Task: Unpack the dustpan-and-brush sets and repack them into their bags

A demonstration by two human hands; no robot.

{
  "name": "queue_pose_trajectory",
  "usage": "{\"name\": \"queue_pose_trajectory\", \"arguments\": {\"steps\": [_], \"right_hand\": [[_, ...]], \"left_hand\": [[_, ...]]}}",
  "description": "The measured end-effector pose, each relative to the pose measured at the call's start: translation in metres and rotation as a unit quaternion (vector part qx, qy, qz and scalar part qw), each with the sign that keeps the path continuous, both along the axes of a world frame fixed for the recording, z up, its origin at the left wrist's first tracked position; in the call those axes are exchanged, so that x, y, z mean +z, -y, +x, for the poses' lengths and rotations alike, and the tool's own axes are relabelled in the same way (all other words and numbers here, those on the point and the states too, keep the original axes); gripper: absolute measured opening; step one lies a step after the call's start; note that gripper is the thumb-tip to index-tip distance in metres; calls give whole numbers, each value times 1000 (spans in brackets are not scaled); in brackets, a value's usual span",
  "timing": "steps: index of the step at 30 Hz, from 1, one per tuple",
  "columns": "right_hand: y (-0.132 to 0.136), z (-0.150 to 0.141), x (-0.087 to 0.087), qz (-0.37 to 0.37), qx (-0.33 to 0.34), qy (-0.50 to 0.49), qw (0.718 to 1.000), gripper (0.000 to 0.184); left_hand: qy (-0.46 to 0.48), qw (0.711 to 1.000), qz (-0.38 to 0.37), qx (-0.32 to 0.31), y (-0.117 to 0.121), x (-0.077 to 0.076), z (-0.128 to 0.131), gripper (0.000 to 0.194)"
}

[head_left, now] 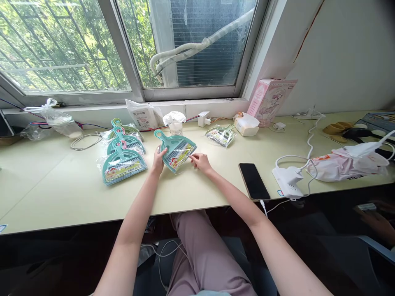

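A teal dustpan and brush set (177, 149) in clear wrap, with a printed label, is tilted above the table in front of me. My left hand (158, 161) grips it by its left edge, thumb on top. At its lower right corner my right hand (201, 162) has its fingers pinched on the edge of the wrap or label; exactly what is between them is too small to make out. Left of my hands lies an overlapping row of similar wrapped dustpan sets (123, 166). A single green wrapped set (221, 135) rests farther back to the right.
Along the window side stand a white plastic packet (142, 115), a cup (175, 123), a tissue pack (247, 124) and a pink box (270, 100). To the right lie a black phone (254, 181), a white power strip (286, 182) with cables and a plastic bag (347, 163).
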State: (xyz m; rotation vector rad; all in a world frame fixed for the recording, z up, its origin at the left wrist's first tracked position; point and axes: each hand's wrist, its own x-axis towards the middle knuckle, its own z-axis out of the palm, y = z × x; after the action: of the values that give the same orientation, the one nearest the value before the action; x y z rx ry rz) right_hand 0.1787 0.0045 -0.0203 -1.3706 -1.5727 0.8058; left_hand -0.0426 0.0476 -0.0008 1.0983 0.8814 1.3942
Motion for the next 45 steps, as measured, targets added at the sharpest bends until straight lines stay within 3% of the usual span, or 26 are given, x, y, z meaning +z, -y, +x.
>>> {"name": "queue_pose_trajectory", "arguments": {"steps": [4, 11, 18, 21, 24, 28, 32, 36, 38, 39, 40, 42, 44, 45], "right_hand": [[-6, -1, -7, -49, 16, -213, 976, 32], [2, -8, -6, -87, -24, -297, 951, 38], [9, 3, 11, -79, -15, -311, 947, 39], [10, 13, 18, -81, 31, -292, 952, 39], [9, 27, 22, -88, 64, -282, 953, 35], [6, 42, 19, -88, 59, -295, 950, 34], [0, 49, 15, -85, 7, -352, 932, 37], [-4, 54, 13, -74, -37, -416, 906, 39], [-4, 55, 13, -71, -42, -434, 897, 40], [-4, 55, 13, -68, -41, -438, 895, 41], [-4, 54, 13, -66, -38, -439, 895, 42], [-3, 51, 13, -62, -31, -430, 900, 44], [-2, 46, 12, -61, -17, -410, 910, 46], [-2, 44, 11, -60, -7, -397, 916, 47]], "left_hand": [[-8, 999, 1, -31, 6, -4, -4, 52], [-23, 992, -114, -43, 14, -17, 0, 64], [-7, 993, -88, 84, 7, -23, -4, 43], [-1, 987, -64, 145, 5, -18, -11, 37], [-11, 976, -31, 217, 5, -8, -24, 43], [-52, 922, -45, 380, 10, 7, -43, 52], [-152, 855, 36, 494, 25, 21, -50, 51], [-268, 733, 129, 613, 43, 33, -53, 48], [-316, 686, 172, 633, 49, 34, -49, 49], [-332, 690, 194, 613, 50, 33, -43, 48], [-339, 719, 214, 568, 51, 31, -34, 47], [-313, 830, 231, 399, 48, 22, -9, 48], [-236, 939, 162, 189, 44, 10, 19, 49], [-208, 967, 108, 98, 42, 4, 32, 51]]}}
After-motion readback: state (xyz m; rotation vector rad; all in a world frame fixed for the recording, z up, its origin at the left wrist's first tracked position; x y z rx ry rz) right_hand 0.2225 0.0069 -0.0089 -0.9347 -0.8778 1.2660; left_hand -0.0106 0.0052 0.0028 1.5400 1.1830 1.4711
